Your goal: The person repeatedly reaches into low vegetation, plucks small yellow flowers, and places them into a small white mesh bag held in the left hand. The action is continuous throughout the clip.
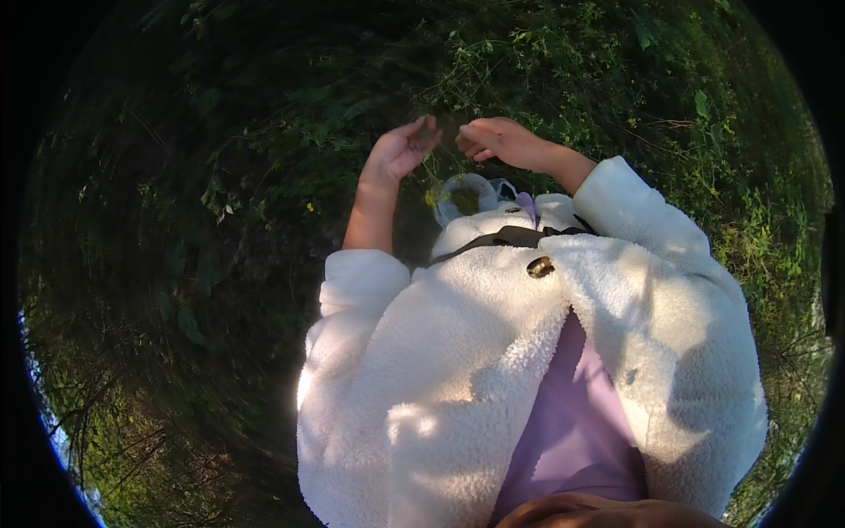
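Note:
My left hand (pixel 407 151) is raised ahead of my body, its fingers curled toward the right hand. A thin green sprig (pixel 429 167) hangs just below its fingertips and seems to be held by them; blur softens the detail. Across a small gap is my right hand (pixel 497 141), with fingers bent and closed. Whatever it may hold is too small to make out. Beneath both hands, at my waist, a translucent plastic bag (pixel 466 195) hangs with its mouth toward the plants.
Dense green plants (pixel 563 70) with small yellow flowers surround me ahead and to the right. Shaded leaves (pixel 220 176) lie to the left. Thin bare branches (pixel 84 405) show at lower left. A dark strap (pixel 506 236) crosses my white fleece jacket (pixel 458 299).

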`<state>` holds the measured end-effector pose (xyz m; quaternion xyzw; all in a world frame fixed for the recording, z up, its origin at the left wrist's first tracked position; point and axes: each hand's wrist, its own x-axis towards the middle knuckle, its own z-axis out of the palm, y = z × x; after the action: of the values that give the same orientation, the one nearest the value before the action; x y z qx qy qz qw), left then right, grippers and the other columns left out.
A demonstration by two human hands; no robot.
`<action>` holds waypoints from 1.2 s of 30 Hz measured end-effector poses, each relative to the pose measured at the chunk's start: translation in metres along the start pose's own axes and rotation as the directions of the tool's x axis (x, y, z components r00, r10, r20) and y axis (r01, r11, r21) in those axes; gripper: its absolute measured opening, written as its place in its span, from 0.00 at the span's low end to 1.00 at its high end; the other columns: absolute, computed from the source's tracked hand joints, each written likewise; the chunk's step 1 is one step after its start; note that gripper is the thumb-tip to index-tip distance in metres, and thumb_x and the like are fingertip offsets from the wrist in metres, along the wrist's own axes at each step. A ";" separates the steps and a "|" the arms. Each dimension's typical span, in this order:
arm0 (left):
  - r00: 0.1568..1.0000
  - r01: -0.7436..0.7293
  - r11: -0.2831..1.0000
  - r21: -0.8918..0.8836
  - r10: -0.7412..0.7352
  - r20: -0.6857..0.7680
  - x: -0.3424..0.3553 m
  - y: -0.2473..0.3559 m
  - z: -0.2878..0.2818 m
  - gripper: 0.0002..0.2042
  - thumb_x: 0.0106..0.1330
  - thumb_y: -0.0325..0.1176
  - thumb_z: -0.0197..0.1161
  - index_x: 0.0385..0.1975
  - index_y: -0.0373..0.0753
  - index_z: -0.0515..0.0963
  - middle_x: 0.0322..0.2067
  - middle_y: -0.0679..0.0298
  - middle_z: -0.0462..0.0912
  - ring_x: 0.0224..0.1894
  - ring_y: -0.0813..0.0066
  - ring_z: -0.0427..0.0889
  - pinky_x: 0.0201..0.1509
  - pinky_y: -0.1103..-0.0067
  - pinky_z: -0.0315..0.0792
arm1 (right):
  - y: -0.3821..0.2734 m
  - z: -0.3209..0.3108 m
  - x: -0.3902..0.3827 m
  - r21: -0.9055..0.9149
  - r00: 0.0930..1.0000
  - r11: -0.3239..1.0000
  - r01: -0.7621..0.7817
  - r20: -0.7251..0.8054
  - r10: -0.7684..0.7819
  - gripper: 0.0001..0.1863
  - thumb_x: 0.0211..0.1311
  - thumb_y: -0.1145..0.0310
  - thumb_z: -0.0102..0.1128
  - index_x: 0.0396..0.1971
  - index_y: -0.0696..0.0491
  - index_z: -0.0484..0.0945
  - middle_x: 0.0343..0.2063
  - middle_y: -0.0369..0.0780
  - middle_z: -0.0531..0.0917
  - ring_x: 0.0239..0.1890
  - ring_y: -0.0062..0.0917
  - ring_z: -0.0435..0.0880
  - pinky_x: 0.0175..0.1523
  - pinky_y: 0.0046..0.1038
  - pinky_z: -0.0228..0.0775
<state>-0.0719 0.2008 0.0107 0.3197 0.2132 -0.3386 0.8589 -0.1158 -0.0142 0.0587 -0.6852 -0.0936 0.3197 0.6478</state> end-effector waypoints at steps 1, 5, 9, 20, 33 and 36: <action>1.000 0.015 1.000 0.008 -0.015 -0.004 0.000 -0.002 0.003 0.08 0.61 0.27 0.49 0.37 0.31 0.70 0.32 0.62 0.75 0.37 0.72 0.75 0.49 0.76 0.71 | 0.002 0.011 0.003 -0.049 0.998 0.997 -0.065 -0.011 0.065 0.19 0.62 0.56 0.41 0.36 0.59 0.72 0.33 0.40 0.76 0.35 0.21 0.75 0.40 0.22 0.69; 0.999 0.023 0.998 0.061 -0.021 -0.042 -0.004 -0.007 0.024 0.07 0.61 0.28 0.50 0.35 0.32 0.70 0.35 0.60 0.76 0.35 0.72 0.75 0.44 0.78 0.72 | 0.010 0.026 0.007 -0.029 0.983 0.983 -0.184 -0.014 0.183 0.18 0.62 0.58 0.40 0.30 0.58 0.72 0.26 0.37 0.75 0.29 0.19 0.74 0.35 0.21 0.69; 0.992 0.033 0.991 0.127 -0.048 0.121 -0.019 -0.014 0.035 0.05 0.61 0.29 0.52 0.33 0.36 0.71 0.33 0.61 0.76 0.27 0.79 0.72 0.30 0.85 0.69 | 0.011 0.018 -0.007 0.028 0.988 0.991 -0.133 -0.076 0.135 0.16 0.62 0.59 0.39 0.25 0.55 0.72 0.20 0.32 0.71 0.22 0.14 0.68 0.28 0.18 0.63; 0.969 -0.247 0.955 0.165 0.246 0.027 -0.023 -0.032 0.045 0.02 0.58 0.28 0.56 0.27 0.37 0.73 0.31 0.61 0.78 0.24 0.86 0.71 0.26 0.92 0.66 | 0.020 0.012 -0.048 0.152 0.986 0.983 -0.099 -0.120 0.118 0.16 0.63 0.60 0.38 0.20 0.53 0.69 0.15 0.29 0.65 0.16 0.10 0.58 0.20 0.12 0.50; 0.965 -0.255 0.889 0.381 0.260 0.039 -0.020 -0.048 0.058 0.06 0.57 0.27 0.57 0.31 0.33 0.69 0.32 0.59 0.77 0.35 0.72 0.77 0.38 0.82 0.72 | 0.018 0.017 -0.022 0.135 0.968 0.984 -0.118 -0.206 0.144 0.13 0.57 0.59 0.49 0.27 0.54 0.74 0.23 0.31 0.72 0.27 0.13 0.67 0.34 0.18 0.60; 0.959 -0.214 0.836 0.505 0.278 -0.053 -0.022 -0.044 0.054 0.07 0.57 0.30 0.57 0.32 0.36 0.71 0.27 0.65 0.76 0.30 0.78 0.76 0.29 0.86 0.69 | 0.019 0.003 -0.022 0.113 0.982 0.993 -0.022 -0.186 0.043 0.14 0.59 0.60 0.46 0.24 0.54 0.72 0.22 0.32 0.71 0.26 0.15 0.66 0.33 0.18 0.59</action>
<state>-0.1106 0.1486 0.0437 0.5739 0.1295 -0.2479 0.7697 -0.1402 -0.0266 0.0474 -0.6769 -0.0028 0.2688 0.6852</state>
